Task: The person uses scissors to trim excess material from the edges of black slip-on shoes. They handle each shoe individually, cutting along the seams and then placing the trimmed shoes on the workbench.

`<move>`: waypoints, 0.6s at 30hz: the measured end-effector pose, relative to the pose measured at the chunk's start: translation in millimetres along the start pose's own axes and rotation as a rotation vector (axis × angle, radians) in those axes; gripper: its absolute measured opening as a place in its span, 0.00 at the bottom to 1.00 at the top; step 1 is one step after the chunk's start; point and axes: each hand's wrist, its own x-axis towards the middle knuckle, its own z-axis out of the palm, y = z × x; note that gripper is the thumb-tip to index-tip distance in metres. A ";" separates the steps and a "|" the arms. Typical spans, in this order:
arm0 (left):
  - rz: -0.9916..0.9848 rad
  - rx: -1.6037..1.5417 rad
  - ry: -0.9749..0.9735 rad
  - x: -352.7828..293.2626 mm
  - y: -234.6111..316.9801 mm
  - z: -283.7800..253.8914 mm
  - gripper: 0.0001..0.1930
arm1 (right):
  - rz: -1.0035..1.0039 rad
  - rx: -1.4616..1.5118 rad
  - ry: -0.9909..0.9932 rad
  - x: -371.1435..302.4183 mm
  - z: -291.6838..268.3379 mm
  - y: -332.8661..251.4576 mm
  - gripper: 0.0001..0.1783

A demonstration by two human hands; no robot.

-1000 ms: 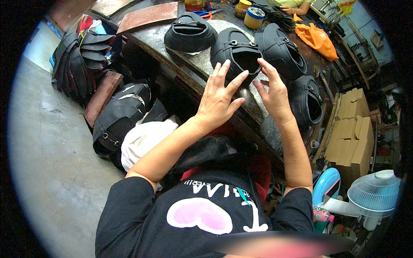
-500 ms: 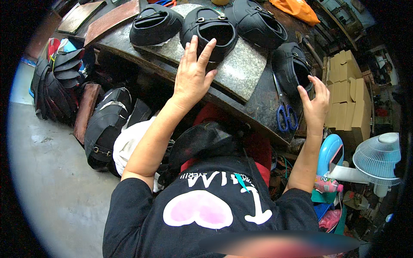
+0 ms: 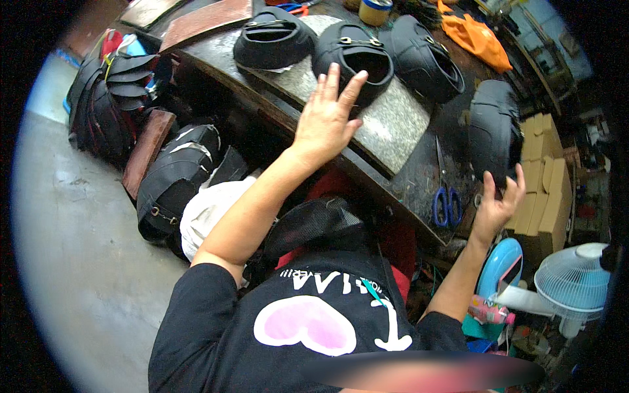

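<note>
Shifted rightward, away from the scissors (image 3: 447,206), since half a second earlier, the end shoe (image 3: 495,124) appeared lifted past the worktop's (image 3: 417,185) right edge, its opening turned mostly rightward. Leftmost on the worktop, the first shoe (image 3: 272,55) sat partly on the slab (image 3: 401,131). The left hand (image 3: 327,128), fingers spread, reached over the front edge to the middle shoe (image 3: 333,49); whether it touched the near rim could not be told. Scissors lay by the near corner. The right hand (image 3: 496,213) pinched the end shoe's lower end between thumb and fingers. That shoe looked light, its shell firm, its rim probably somewhat yielding, its dull surface unlikely to slip; either end or the rim seemed the best hold.
</note>
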 end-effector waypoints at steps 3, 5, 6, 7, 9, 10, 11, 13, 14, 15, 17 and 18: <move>-0.006 -0.023 -0.033 17.4 0.8 10.9 0.49 | -0.112 -0.054 0.015 10.2 -10.9 -20.4 0.17; -0.020 -0.054 -0.068 31.9 0.9 18.9 0.48 | -0.144 -0.013 0.003 15.0 -10.5 -31.4 0.18; -0.031 -0.061 -0.089 40.4 0.5 22.4 0.48 | -0.161 -0.002 -0.002 15.5 -9.2 -36.5 0.18; -0.030 -0.051 -0.098 48.1 -1.3 24.9 0.48 | -0.186 -0.003 -0.008 15.5 -6.6 -41.3 0.19; -0.024 -0.013 -0.131 64.3 -9.4 26.9 0.47 | -0.170 0.093 -0.037 12.5 -1.8 -51.1 0.19; -0.032 -0.022 -0.152 71.1 -13.8 27.5 0.45 | -0.166 0.103 -0.045 9.2 -1.1 -56.7 0.19; -0.007 -0.021 -0.132 74.8 -18.9 26.7 0.45 | -0.204 0.154 -0.049 6.0 -0.3 -61.9 0.20; 0.014 -0.050 -0.089 76.3 -29.3 22.2 0.41 | -0.278 0.214 -0.082 -5.0 -4.7 -73.1 0.22; 0.009 -0.141 0.031 71.4 -32.9 19.0 0.35 | -0.291 0.240 -0.116 -13.0 -9.3 -79.0 0.23; 0.040 -0.203 0.153 67.0 -37.4 13.6 0.31 | -0.265 0.205 -0.186 -24.3 -13.7 -86.1 0.22; 0.019 -0.301 0.305 51.6 -40.7 2.4 0.23 | -0.239 0.078 -0.458 -38.4 -13.3 -92.5 0.18; -0.034 -0.334 0.332 40.3 -39.0 -2.7 0.19 | -0.216 0.025 -0.594 -44.3 -11.0 -93.9 0.18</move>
